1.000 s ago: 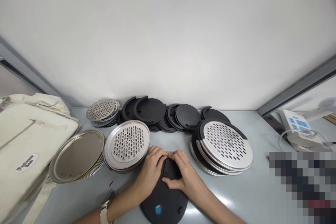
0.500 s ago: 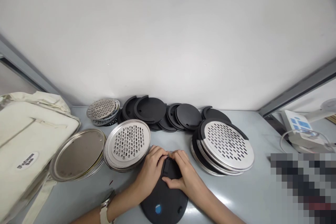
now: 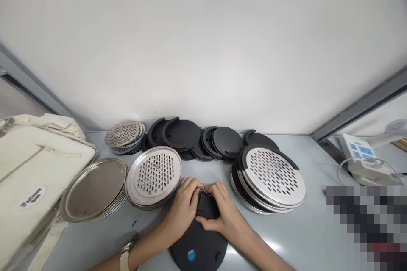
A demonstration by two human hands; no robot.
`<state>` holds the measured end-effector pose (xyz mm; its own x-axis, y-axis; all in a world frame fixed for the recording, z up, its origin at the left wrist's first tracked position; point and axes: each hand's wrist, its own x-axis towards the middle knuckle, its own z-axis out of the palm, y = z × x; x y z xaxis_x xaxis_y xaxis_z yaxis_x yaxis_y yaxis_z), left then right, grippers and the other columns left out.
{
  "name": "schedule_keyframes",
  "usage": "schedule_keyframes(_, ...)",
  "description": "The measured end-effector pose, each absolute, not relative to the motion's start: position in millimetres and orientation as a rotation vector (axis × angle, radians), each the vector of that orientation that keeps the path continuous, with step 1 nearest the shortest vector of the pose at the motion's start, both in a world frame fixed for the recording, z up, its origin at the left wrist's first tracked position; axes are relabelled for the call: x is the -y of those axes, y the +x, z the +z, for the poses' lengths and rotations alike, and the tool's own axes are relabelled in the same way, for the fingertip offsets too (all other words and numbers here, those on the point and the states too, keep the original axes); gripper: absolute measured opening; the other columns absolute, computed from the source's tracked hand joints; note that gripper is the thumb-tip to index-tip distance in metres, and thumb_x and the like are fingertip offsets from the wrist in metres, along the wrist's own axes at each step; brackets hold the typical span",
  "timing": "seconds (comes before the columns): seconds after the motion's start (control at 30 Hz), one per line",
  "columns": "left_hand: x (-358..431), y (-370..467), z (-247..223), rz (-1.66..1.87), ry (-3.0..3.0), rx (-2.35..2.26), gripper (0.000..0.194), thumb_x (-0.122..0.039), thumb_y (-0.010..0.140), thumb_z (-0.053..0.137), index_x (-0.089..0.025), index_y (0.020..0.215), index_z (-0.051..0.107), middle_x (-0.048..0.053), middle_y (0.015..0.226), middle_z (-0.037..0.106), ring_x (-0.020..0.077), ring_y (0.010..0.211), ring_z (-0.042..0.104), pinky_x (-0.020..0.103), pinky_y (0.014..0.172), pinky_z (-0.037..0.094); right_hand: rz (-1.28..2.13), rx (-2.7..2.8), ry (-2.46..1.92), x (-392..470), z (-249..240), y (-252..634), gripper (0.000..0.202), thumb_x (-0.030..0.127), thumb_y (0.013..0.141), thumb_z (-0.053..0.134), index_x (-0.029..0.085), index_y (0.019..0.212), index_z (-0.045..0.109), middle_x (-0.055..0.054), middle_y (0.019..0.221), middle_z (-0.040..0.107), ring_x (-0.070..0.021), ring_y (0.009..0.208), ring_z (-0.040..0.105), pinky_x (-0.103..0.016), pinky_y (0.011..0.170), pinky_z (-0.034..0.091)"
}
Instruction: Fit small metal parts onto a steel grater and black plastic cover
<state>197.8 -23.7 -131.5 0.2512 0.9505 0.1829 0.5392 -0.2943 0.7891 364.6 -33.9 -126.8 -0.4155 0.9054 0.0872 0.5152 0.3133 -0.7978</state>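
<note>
A black disc-shaped piece (image 3: 199,245) lies at the table's front, with a blue round spot and a small dark knob or hole on its face. My left hand (image 3: 187,203) is closed around the left side of its far end. My right hand (image 3: 219,207) grips the opposite side, thumb lying across the face. Between my fingers are a dark rectangular recess and a small metal bit at the far edge, partly covered by fingertips. Left of my left hand stands a stack of round metal grater plates (image 3: 155,175); right of my right hand is a stack of slotted metal discs (image 3: 275,173) with black rims.
Plain metal discs (image 3: 95,186) are stacked at the left beside a cream bag (image 3: 34,165). Small perforated discs (image 3: 124,133) and several black discs (image 3: 182,134) line the wall. A white device with blue keys (image 3: 362,152) stands at the right, near a pixelated area.
My hands stay closed on the black piece in nearly the same place. The small metal bit at its far edge shows more clearly now. The view has shifted slightly.
</note>
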Motion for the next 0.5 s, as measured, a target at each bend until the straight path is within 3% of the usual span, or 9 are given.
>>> schedule_keyframes(0.33, 23.6, 199.5, -130.0, 0.882, 1.919, -1.379, 0.016, -0.01, 0.09, 0.038, -0.02, 0.083, 0.049, 0.002, 0.085, 0.053, 0.0191, 0.084, 0.054, 0.033, 0.075, 0.044, 0.929, 2.109, -1.241, 33.1, -127.8, 367.6, 0.051, 0.04, 0.075, 0.076, 0.021, 0.116, 0.052, -0.006, 0.102, 0.051, -0.0254, 0.1, 0.051, -0.039, 0.088, 0.045)
schedule_keyframes(0.5, 24.1, 199.6, -131.5, 0.894, 1.933, -1.377, 0.016, -0.008, 0.088, 0.039, -0.02, 0.084, 0.048, 0.002, 0.085, 0.053, 0.019, 0.085, 0.053, 0.032, 0.075, 0.044, 0.847, 2.134, -1.247, 33.3, -124.6, 369.3, 0.028, 0.037, 0.085, 0.066, 0.022, 0.105, 0.053, -0.006, 0.102, 0.051, -0.0238, 0.098, 0.051, -0.038, 0.086, 0.047)
